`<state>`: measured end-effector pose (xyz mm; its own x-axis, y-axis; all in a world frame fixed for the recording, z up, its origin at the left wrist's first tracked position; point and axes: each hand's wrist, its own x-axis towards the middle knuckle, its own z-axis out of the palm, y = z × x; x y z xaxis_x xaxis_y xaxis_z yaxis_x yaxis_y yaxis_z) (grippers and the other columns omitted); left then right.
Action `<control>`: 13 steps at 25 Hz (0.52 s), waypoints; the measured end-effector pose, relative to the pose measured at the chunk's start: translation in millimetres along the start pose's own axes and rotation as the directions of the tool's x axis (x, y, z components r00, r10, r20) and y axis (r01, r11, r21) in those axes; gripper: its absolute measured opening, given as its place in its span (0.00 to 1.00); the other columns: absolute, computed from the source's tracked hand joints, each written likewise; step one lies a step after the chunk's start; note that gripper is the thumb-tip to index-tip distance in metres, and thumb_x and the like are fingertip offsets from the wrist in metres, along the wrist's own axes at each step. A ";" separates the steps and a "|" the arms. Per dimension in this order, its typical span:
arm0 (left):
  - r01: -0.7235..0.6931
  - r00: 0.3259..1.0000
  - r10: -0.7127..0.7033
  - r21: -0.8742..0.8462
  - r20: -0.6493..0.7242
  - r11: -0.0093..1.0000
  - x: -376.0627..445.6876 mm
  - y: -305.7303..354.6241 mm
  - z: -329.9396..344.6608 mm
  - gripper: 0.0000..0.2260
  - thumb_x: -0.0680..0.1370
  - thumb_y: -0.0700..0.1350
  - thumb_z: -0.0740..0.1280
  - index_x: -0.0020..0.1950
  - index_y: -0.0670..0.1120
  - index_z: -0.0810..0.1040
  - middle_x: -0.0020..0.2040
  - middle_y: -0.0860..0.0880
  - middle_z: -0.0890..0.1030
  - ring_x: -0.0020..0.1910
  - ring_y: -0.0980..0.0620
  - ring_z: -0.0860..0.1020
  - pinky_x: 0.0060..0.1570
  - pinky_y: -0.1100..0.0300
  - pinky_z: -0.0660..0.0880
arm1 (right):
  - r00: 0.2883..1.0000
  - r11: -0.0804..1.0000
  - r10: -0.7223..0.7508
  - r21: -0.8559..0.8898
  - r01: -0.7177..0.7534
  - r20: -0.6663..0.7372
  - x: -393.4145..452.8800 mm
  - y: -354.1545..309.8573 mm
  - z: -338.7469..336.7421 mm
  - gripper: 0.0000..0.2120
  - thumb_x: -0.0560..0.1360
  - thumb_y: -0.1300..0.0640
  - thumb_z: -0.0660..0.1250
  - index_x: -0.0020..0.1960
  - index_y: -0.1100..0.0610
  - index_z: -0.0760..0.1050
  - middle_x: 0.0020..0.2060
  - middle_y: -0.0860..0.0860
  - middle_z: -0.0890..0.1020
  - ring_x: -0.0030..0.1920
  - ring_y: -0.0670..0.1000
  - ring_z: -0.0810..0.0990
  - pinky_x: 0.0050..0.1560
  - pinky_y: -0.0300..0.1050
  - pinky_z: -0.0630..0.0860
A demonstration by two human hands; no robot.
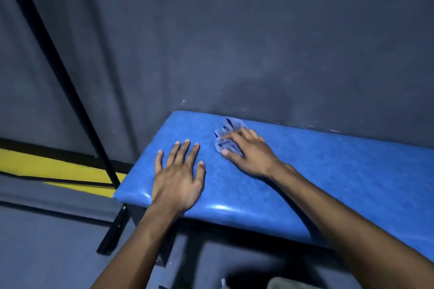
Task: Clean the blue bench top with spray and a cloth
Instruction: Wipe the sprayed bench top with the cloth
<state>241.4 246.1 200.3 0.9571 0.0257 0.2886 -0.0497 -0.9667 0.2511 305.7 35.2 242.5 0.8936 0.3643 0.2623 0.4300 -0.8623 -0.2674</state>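
The blue padded bench top point(328, 171) runs from the centre to the right, against a dark grey wall. A small pale cloth with dark stripes point(229, 131) lies crumpled near the bench's far left corner. My right hand point(249, 152) presses down on the cloth, fingers curled over it. To the left of it my left hand point(179, 176) rests flat on the bench with its fingers spread and nothing in it. No spray bottle is clearly in view.
A black metal bar point(70, 91) slants down the left side to the floor beside the bench's left end. A yellow strip point(58, 169) runs along the wall's base at left. Blurred pale objects point(281, 284) sit at the bottom edge under the bench.
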 end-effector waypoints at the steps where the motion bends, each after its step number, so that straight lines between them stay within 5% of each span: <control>1: 0.002 1.000 -0.002 0.003 -0.006 1.000 0.1 -0.2 0.6 0.28 0.80 0.61 0.43 0.81 0.58 0.56 0.82 0.57 0.56 0.81 0.57 0.49 0.78 0.44 0.42 | 0.997 0.997 -0.071 0.029 0.070 0.011 -35.0 3.8 -11.5 0.18 0.78 0.36 0.61 0.66 0.38 0.70 0.66 0.41 0.72 0.68 0.49 0.70 0.64 0.51 0.69; 4: 0.009 1.000 -0.009 0.005 -0.023 1.000 -1.5 0.7 1.5 0.28 0.80 0.61 0.43 0.81 0.58 0.57 0.82 0.56 0.56 0.81 0.57 0.49 0.78 0.44 0.42 | 0.979 0.979 -0.198 0.065 0.195 0.047 -120.5 30.6 -42.4 0.17 0.81 0.40 0.60 0.70 0.39 0.69 0.69 0.40 0.71 0.72 0.45 0.68 0.69 0.46 0.67; 6: 0.013 1.000 -0.013 0.013 -0.015 1.000 -1.7 1.4 2.2 0.28 0.81 0.61 0.43 0.81 0.58 0.56 0.82 0.57 0.55 0.81 0.57 0.48 0.78 0.45 0.41 | 0.994 0.993 -0.112 0.047 0.112 0.009 -130.9 55.6 -50.3 0.18 0.83 0.42 0.58 0.72 0.41 0.68 0.73 0.43 0.68 0.76 0.45 0.64 0.74 0.47 0.64; 10: 0.014 1.000 -0.013 0.021 -0.017 1.000 -2.2 3.0 1.5 0.28 0.81 0.61 0.43 0.81 0.58 0.55 0.82 0.57 0.55 0.81 0.57 0.48 0.78 0.45 0.41 | 0.994 0.989 0.106 0.103 -0.105 -0.001 -31.5 58.5 -22.7 0.28 0.81 0.37 0.56 0.79 0.42 0.60 0.82 0.46 0.53 0.81 0.44 0.46 0.81 0.47 0.48; 13: 0.012 1.000 -0.012 0.013 -0.007 1.000 -2.3 1.9 -0.5 0.28 0.80 0.61 0.42 0.81 0.59 0.55 0.82 0.57 0.55 0.81 0.57 0.48 0.78 0.45 0.42 | 0.963 0.953 0.264 0.172 -0.250 -0.062 59.6 23.3 13.1 0.29 0.80 0.34 0.55 0.78 0.45 0.63 0.81 0.51 0.57 0.81 0.50 0.53 0.79 0.47 0.54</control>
<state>239.0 244.3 200.7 0.9557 0.0391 0.2917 -0.0344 -0.9695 0.2425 370.7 41.4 239.7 0.9656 0.1011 0.2397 0.2083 -0.8525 -0.4795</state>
